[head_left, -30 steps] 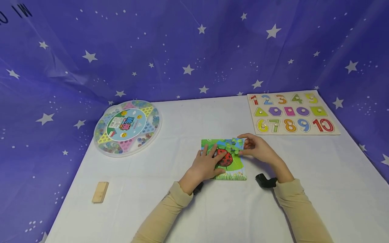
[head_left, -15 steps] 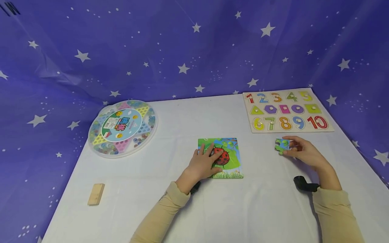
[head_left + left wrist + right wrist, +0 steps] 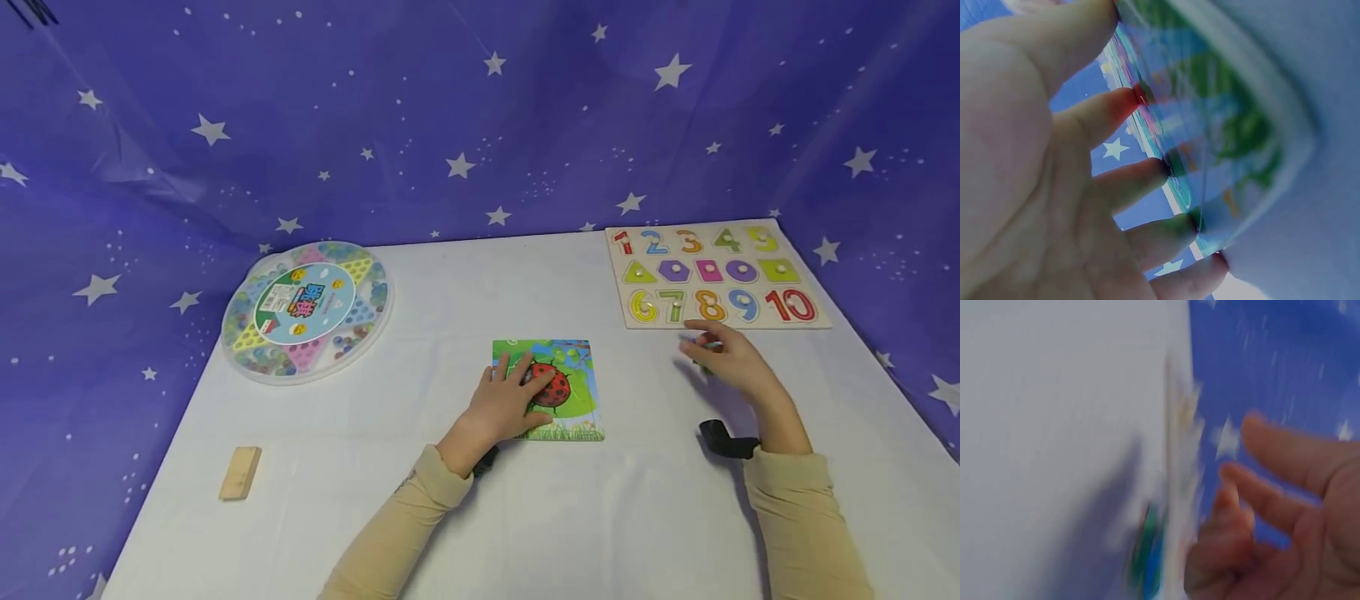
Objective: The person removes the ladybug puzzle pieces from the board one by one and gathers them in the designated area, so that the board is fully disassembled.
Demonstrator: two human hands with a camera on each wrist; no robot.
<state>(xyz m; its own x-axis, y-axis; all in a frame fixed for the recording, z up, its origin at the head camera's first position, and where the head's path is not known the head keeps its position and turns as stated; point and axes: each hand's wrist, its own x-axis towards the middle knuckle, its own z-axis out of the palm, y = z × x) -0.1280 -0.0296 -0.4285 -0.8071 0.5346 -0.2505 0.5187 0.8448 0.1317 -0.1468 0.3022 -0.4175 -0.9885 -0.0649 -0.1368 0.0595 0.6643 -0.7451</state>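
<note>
Left hand spread on ladybug puzzle, middle of counter; right hand loosely parted, seemingly gripping nothing, green-blue piece near number board, back-right corner. Left hand dragging sideways could skew the puzzle.

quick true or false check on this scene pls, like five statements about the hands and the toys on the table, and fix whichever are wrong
1. The left hand rests with its fingers spread on the ladybug puzzle. True.
2. The right hand also rests on the ladybug puzzle. False: it is apart from the puzzle, off to its right.
3. The bottom row of the number puzzle board runs from 6 to 10. True.
4. The Chinese checkers set comes in a square case. False: the case is round.
5. In the head view, the wooden block lies nearer the Chinese checkers set than the number puzzle board. True.
</note>
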